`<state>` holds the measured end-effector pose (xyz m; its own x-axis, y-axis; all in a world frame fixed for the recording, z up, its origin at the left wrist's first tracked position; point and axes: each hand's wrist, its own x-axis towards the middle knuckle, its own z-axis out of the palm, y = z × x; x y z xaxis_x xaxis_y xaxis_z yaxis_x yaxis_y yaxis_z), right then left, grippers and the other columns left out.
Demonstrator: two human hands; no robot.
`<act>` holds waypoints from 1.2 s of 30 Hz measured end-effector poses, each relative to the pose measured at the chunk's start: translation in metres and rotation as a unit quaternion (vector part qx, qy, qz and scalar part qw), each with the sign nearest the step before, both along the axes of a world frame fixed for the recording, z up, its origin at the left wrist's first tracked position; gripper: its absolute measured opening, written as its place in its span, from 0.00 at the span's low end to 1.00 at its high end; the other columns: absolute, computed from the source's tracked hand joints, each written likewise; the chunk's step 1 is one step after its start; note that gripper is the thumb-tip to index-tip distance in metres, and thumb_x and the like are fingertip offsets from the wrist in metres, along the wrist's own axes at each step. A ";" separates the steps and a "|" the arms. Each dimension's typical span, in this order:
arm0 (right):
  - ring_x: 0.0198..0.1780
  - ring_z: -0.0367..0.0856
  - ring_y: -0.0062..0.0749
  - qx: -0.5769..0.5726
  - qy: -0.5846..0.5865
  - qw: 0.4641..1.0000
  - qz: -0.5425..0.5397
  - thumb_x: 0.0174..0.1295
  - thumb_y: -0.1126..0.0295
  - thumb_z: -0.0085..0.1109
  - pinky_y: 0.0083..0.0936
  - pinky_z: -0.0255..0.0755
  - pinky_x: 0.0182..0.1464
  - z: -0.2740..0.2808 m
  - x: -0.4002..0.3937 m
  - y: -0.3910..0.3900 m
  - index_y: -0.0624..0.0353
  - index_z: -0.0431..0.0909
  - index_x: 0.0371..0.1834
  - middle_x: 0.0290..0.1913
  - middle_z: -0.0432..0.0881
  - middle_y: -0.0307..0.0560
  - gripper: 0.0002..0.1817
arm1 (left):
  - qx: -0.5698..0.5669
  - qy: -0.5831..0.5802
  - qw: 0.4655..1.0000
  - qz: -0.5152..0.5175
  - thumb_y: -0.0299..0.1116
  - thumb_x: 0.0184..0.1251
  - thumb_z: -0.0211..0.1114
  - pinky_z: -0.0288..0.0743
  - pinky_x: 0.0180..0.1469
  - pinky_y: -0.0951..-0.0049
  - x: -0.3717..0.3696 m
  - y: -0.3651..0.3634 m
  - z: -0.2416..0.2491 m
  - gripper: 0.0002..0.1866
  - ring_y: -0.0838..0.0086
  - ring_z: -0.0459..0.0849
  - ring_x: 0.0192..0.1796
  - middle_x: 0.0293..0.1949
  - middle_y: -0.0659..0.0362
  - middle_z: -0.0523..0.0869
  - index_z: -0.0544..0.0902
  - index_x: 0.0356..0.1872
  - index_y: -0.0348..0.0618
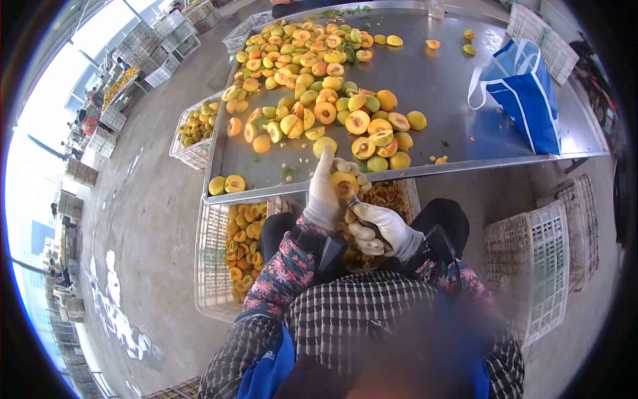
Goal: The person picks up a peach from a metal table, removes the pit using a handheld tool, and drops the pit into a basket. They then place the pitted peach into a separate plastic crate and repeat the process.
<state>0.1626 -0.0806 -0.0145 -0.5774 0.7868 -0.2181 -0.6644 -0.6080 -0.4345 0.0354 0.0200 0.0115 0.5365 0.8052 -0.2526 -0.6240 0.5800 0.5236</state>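
Observation:
My left hand [323,198], in a white glove, grips a yellow peach half [343,179] just off the table's near edge, cut face toward me. In my gloved right hand [387,230] is a small pitting tool with a dark handle [377,233]. Its metal tip meets the middle of the cut face; the tip's exact shape is hard to make out. Below my hands, a crate holds brownish pits and scraps [385,196]. Just beyond my left fingers, a greenish-yellow peach [324,146] lies on the metal table [438,126].
Many halved peaches [292,60] spread over the table's left side. A blue bag [525,100] stands at its right. White crates [528,263] stack at my right; a crate of peach halves [244,233] sits at my left. Another fruit crate [196,156] stands beyond the table's left edge.

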 end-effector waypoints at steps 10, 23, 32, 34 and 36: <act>0.34 0.79 0.59 0.405 -0.620 0.672 0.025 0.72 0.58 0.50 0.44 0.73 0.40 -0.027 0.031 -0.029 0.63 0.70 0.49 0.28 0.77 0.61 0.17 | 0.299 0.491 0.816 0.064 0.50 0.74 0.58 0.75 0.36 0.70 -0.060 0.021 -0.008 0.24 0.71 0.84 0.31 0.26 0.57 0.86 0.86 0.33 0.36; 0.42 0.81 0.62 0.382 -0.670 0.632 0.071 0.68 0.63 0.54 0.50 0.73 0.44 -0.025 0.036 -0.030 0.56 0.60 0.69 0.37 0.82 0.66 0.28 | 0.491 0.675 0.550 0.022 0.45 0.60 0.68 0.74 0.60 0.58 -0.053 0.099 -0.019 0.26 0.53 0.79 0.59 0.57 0.48 0.80 0.80 0.59 0.50; 0.38 0.82 0.60 0.362 -0.664 0.654 0.002 0.69 0.60 0.54 0.47 0.73 0.40 -0.041 0.044 -0.038 0.62 0.65 0.64 0.33 0.81 0.65 0.25 | 0.329 0.561 0.758 -0.048 0.35 0.58 0.69 0.79 0.53 0.56 -0.014 0.121 -0.060 0.27 0.57 0.84 0.49 0.57 0.50 0.78 0.75 0.60 0.47; 0.36 0.82 0.58 0.361 -0.674 0.644 -0.035 0.69 0.60 0.54 0.45 0.73 0.39 -0.034 0.046 -0.036 0.64 0.67 0.62 0.31 0.81 0.65 0.24 | 0.145 0.257 0.955 -0.016 0.35 0.61 0.64 0.78 0.54 0.55 -0.031 0.112 -0.055 0.25 0.59 0.82 0.48 0.53 0.53 0.80 0.74 0.61 0.42; 0.35 0.82 0.57 0.312 -0.631 0.708 -0.058 0.69 0.59 0.54 0.43 0.73 0.39 0.004 0.040 -0.027 0.65 0.68 0.60 0.30 0.80 0.64 0.24 | 0.073 0.050 0.995 -0.056 0.37 0.65 0.59 0.75 0.59 0.52 -0.044 0.084 -0.034 0.26 0.57 0.80 0.55 0.56 0.51 0.80 0.72 0.65 0.44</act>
<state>0.2029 -0.1071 -0.0105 -0.1563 0.9834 -0.0918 0.4630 -0.0091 -0.8863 -0.0087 0.1040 -0.0227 0.6025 0.7743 -0.1933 -0.5011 0.5556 0.6635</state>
